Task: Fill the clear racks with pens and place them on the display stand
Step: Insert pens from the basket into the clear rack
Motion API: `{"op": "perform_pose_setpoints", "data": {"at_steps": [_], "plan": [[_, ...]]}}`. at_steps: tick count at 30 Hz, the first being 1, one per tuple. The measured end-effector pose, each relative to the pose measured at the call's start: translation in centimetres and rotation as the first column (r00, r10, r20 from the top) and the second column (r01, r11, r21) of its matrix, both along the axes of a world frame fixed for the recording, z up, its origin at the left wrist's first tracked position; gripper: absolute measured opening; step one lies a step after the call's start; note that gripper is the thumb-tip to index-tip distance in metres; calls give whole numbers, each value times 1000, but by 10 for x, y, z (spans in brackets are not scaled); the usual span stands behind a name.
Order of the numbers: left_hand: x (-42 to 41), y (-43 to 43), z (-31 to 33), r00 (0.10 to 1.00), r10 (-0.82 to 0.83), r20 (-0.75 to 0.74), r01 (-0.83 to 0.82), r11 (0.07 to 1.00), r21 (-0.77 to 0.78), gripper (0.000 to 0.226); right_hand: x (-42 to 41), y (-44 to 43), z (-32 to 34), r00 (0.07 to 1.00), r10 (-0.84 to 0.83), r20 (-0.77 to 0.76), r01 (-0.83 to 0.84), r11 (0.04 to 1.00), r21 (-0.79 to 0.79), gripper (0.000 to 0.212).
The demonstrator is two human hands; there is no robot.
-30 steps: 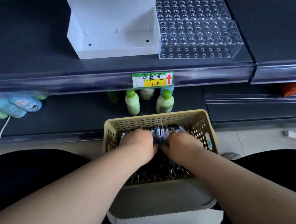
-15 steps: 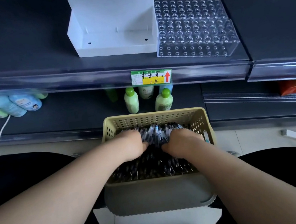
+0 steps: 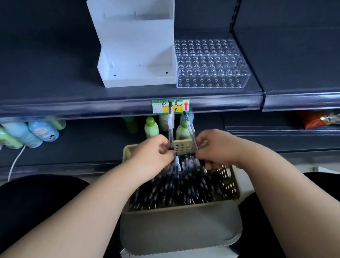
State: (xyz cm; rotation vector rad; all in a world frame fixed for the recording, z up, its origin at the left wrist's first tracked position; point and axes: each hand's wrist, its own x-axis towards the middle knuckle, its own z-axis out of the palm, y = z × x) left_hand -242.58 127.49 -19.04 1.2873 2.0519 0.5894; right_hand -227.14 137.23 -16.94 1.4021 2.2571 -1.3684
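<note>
- The pens [image 3: 178, 186] lie in a dense, dark heap in the beige basket [image 3: 233, 185], under both hands and on the person's side of them.
- The left hand [image 3: 150, 156] has its fingers curled round one pen [image 3: 171, 126], which stands nearly upright with its clear end rising beyond the knuckles.
- The right hand [image 3: 218, 147] pinches a second pen [image 3: 190, 129], tilted a little. The two pens stand near each other in the gap between the hands. I cannot tell whether the right hand's lower fingers also grip more pens from the heap.
- The step in hand looks like picking stock out of the basket, the start of filling.
- The clear rack [image 3: 210, 65] sits on the shelf above and beyond the right hand, well apart from it. No pen shows in its holes.
- The white display stand [image 3: 137, 53] rises just to the left of the rack, beyond the left hand, and no rack stands on its tiers.
- The next move probably calls for carrying both pens up and forward to the rack. Each then has to be lined up over a single narrow hole, whose see-through edges may be hard to read.
- A price label [image 3: 171, 105] on the shelf edge sits just beyond the pen ends.
</note>
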Motion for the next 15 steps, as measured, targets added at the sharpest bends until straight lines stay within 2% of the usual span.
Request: {"op": "perform_pose_setpoints", "data": {"at_steps": [5, 9, 12, 15], "plan": [[5, 14, 26, 996, 64, 59, -74, 979, 189, 8, 10, 2, 30, 978, -64, -196, 91, 987, 134, 4], [6, 33, 44, 991, 72, 111, -104, 941, 321, 9, 20, 25, 53, 899, -162, -406, 261, 944, 201, 4], [3, 54, 59, 986, 58, 155, -117, 908, 403, 4, 26, 61, 71, 787, -262, -558, 466, 846, 260, 3], [-3, 81, 76, 977, 45, 210, -145, 860, 489, 14, 29, 108, 84, 755, -283, -592, 584, 700, 410, 4]]}}
